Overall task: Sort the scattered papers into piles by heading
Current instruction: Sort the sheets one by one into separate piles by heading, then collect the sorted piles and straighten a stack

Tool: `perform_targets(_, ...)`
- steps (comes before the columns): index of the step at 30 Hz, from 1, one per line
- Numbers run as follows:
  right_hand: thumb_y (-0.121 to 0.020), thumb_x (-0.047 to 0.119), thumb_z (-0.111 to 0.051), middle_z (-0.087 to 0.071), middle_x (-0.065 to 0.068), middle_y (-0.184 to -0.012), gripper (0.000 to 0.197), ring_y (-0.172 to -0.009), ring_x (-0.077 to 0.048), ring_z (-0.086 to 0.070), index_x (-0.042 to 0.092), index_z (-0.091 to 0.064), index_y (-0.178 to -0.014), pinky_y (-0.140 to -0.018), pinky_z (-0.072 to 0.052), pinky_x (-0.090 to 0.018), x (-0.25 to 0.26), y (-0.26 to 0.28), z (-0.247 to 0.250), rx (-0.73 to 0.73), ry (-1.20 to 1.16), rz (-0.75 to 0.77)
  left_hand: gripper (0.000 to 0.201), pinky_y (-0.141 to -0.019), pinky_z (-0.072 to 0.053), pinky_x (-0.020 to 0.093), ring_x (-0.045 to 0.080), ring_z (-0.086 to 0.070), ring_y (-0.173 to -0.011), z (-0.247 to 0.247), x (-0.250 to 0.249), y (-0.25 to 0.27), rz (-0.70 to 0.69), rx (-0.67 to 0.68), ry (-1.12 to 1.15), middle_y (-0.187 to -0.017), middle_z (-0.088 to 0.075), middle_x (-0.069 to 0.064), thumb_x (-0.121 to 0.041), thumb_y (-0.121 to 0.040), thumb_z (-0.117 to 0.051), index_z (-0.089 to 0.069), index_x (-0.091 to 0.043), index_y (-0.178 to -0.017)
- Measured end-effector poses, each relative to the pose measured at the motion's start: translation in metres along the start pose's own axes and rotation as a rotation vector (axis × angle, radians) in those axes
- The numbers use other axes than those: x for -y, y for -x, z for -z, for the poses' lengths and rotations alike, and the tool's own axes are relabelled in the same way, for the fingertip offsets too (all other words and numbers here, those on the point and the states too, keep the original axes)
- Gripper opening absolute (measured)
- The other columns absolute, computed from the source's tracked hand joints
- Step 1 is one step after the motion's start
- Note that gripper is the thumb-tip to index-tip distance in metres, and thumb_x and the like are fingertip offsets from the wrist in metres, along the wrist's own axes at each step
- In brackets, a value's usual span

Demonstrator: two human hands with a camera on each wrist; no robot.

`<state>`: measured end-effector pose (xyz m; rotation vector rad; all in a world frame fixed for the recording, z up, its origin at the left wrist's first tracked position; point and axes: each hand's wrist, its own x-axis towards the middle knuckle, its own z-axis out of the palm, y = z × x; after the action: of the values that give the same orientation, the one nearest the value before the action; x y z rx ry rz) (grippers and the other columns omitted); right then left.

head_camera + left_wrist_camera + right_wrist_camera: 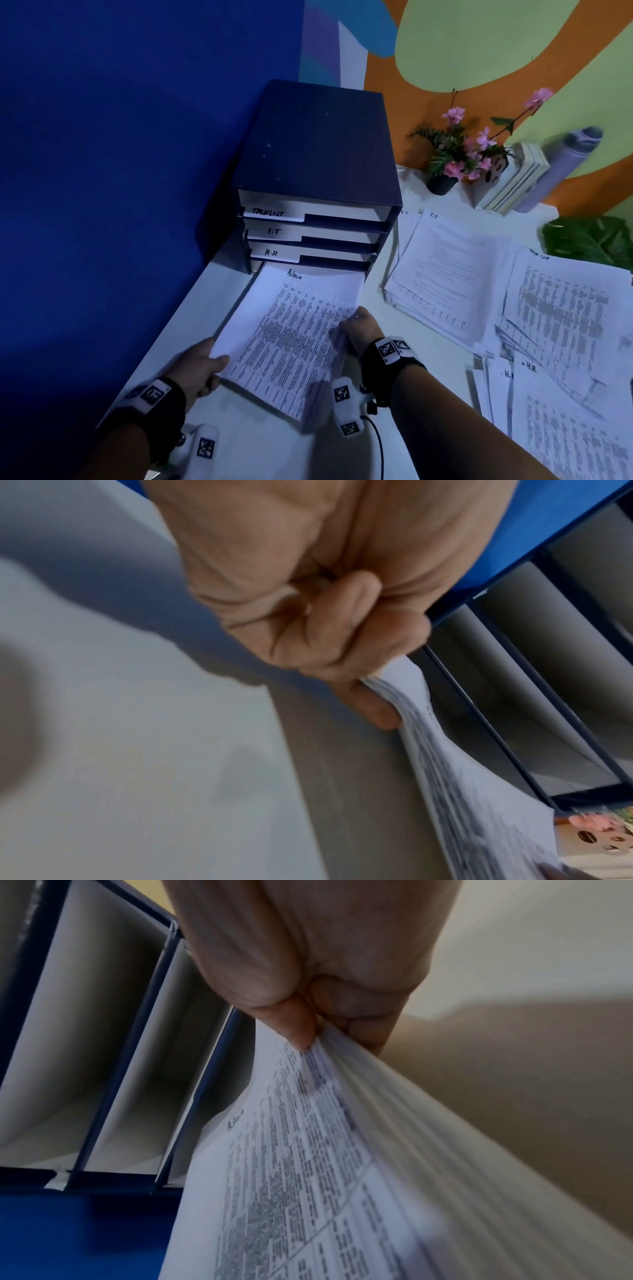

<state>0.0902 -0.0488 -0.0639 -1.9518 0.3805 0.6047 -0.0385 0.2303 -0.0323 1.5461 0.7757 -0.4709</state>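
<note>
Both hands hold one thick stack of printed sheets headed "Admin" (291, 329) (308, 1177) (455, 764). Its far edge lies at the mouth of the bottom slot of a dark blue tiered file organizer (318, 164). My left hand (202, 366) (342, 664) grips the stack's near left corner, thumb on top. On the right edge my right hand (359, 329) (329, 1020) pinches it. The upper tiers carry labels "Tasklist" (269, 212), "I.T" (274, 232) and "H.R" (271, 253). An "I.T" pile (445, 270), an "H.R" pile (561, 428) and a further pile (561, 308) lie on the white table to the right.
A blue wall (120, 171) borders the table (239, 445) on the left. At the back right stand a potted pink flower (455, 154), upright books (517, 178) and a rolled grey sheet (561, 164). A green leaf (589, 240) lies at the far right.
</note>
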Motion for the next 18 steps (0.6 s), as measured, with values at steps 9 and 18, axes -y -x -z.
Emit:
perform_targets(9, -0.093, 0.012, -0.05, -0.063, -0.003, -0.064, 0.053, -0.061, -0.02, -0.058, 0.017, -0.033, -0.144, -0.062, -0.049, -0.033, 0.024, 0.031, 0.016, 0.051, -0.072, 0.044, 0.02, -0.04, -0.031, 0.017, 0.01, -0.042, -0.041, -0.033, -0.023, -0.036, -0.05, -0.103, 0.085, -0.073, -0.052, 0.01, -0.008, -0.098, -0.048, -0.054, -0.003, -0.117)
perform_targets(18, -0.098, 0.015, -0.05, -0.066, 0.001, -0.096, 0.032, -0.077, -0.019, -0.066, 0.017, -0.05, -0.13, -0.067, -0.05, -0.03, -0.026, 0.066, 0.071, -0.009, -0.087, -0.017, 0.058, -0.044, -0.047, 0.018, 0.011, -0.056, -0.054, -0.073, -0.092, -0.109, -0.036, -0.193, 0.27, -0.076, -0.059, 0.008, -0.013, -0.098, -0.051, -0.024, -0.004, -0.148)
